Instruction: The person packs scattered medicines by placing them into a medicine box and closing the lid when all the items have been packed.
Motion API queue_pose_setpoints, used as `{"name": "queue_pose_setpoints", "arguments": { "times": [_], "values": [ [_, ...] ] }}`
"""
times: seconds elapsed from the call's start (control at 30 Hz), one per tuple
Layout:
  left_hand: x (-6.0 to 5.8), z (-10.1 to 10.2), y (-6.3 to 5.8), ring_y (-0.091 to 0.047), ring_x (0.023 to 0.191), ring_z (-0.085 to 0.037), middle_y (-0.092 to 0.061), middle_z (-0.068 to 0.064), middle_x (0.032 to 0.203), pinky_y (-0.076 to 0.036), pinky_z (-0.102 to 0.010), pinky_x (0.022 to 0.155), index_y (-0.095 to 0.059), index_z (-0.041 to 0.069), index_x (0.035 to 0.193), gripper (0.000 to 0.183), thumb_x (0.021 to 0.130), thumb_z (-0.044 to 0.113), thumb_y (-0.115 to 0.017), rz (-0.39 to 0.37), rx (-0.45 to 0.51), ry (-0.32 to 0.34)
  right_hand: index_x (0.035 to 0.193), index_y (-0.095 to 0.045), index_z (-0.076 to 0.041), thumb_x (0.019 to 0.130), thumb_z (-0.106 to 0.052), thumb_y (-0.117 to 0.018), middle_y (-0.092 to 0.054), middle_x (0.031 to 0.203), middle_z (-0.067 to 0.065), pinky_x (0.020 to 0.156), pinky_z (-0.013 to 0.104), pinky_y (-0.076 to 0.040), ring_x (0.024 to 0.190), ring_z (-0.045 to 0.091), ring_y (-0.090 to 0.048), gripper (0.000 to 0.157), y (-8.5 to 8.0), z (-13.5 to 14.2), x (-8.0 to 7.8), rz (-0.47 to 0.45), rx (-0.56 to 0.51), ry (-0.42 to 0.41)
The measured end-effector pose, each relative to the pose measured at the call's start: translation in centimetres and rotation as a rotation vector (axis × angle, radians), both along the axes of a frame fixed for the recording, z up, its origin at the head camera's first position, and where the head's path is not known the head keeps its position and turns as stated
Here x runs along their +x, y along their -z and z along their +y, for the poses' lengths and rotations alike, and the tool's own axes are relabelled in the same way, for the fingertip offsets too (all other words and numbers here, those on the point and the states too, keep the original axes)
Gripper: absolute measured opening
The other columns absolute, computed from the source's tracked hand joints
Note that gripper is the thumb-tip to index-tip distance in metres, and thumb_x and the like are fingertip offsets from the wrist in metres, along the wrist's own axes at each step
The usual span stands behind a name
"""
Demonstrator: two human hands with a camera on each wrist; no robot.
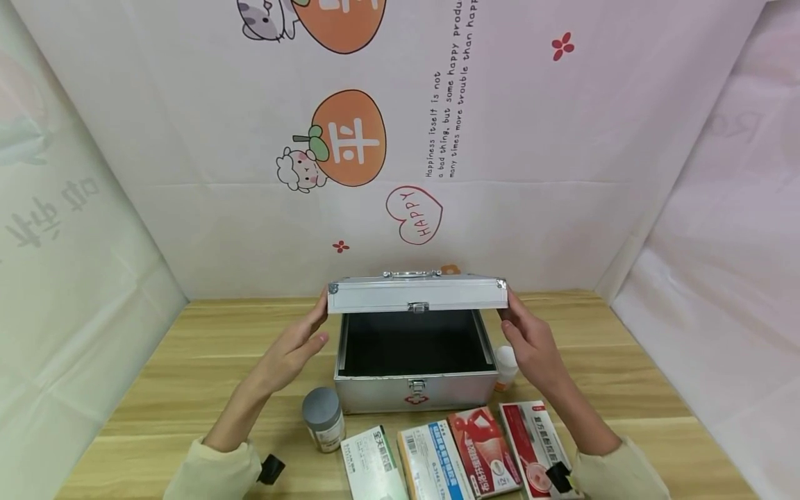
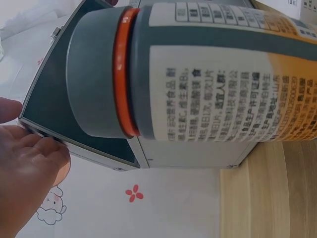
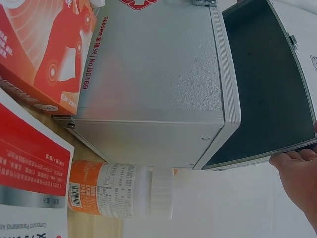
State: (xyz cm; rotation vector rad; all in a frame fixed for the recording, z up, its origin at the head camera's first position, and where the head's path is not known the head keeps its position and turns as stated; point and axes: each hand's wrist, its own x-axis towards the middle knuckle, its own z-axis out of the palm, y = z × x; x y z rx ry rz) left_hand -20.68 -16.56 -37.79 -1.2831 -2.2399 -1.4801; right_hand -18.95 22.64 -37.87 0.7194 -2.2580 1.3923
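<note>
You seem to be working the case [image 1: 375, 397]'s half-raised lid [image 1: 369, 297], part-curled left hand [image 1: 292, 353] and right hand [image 1: 535, 342] gripping its sides; next, guide both sides evenly.

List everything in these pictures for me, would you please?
Table: one, wood-toned, foreground
Case: one, silver, table centre
Lid: one, silver, above case
Jar: one, grey and white, case's front left
Bottle: one, white-orange, case's right
Boxes: four, green-white, blue-white-orange, orange-red, red-white, before case
Backdrop: one, printed white, behind table
Sheets: two, whitish, either side
Sleeves: two, cream, bottom of head view
Cuff pieces: two, black, beside sleeves
Left hand: one, bare, lid's left edge
Right hand: one, bare, lid's right edge
</note>
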Motion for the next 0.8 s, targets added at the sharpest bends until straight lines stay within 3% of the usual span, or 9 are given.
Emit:
{"name": "queue_pose_setpoints", "arguments": {
  "times": [0.17, 0.4, 0.63, 0.8],
  "values": [
    [-0.2, -0.2, -0.4, -0.011, 0.148, 0.007, -0.002, -0.039, 0.159, -0.019, -0.009, 0.116, -0.005, -0.017, 0.152, 0.063, 0.098, -0.012, -0.039, -0.022, 0.005, 0.004, 0.156, -0.023, 0.004, 0.102, 0.008, -0.036, -0.030, 0.159, 0.028, 0.105, 0.008, -0.034, 0.140, 0.015, -0.036, 0.056, -0.1, 0.0, -0.3, -0.006, 0.017, 0.022],
    [-0.7, -0.3, -0.7, -0.013, 0.148, 0.006, -0.001, -0.036, 0.161, -0.019, -0.009, 0.117, -0.004, -0.013, 0.154, 0.065, 0.099, -0.010, -0.039, -0.023, -0.013, 0.005, 0.155, -0.024, 0.006, 0.100, 0.010, -0.036, -0.030, 0.158, 0.029, 0.104, 0.009, -0.035, 0.138, 0.008, -0.037, 0.056, -0.4, 0.0, -0.8, 0.006, 0.003, 0.021],
    [-1.1, -0.4, -1.1, -0.014, 0.147, 0.006, -0.001, -0.033, 0.163, -0.019, -0.008, 0.117, -0.003, -0.010, 0.155, 0.066, 0.101, -0.005, -0.041, -0.035, -0.035, -0.006, 0.155, -0.024, 0.005, 0.100, 0.010, -0.038, -0.030, 0.159, 0.027, 0.104, 0.009, -0.035, 0.140, 0.034, -0.037, 0.057, -0.8, -0.1, -1.2, -0.005, -0.001, 0.014],
    [-1.6, -0.4, -1.4, -0.013, 0.148, 0.005, -0.001, -0.031, 0.164, -0.019, -0.009, 0.117, -0.004, -0.008, 0.156, 0.066, 0.101, -0.004, -0.041, -0.050, -0.026, 0.003, 0.156, -0.023, 0.003, 0.100, 0.011, -0.038, -0.029, 0.160, 0.026, 0.104, 0.009, -0.035, 0.139, 0.045, -0.037, 0.059, -1.2, -0.1, -1.5, -0.025, -0.001, 0.016]
  ]
}}
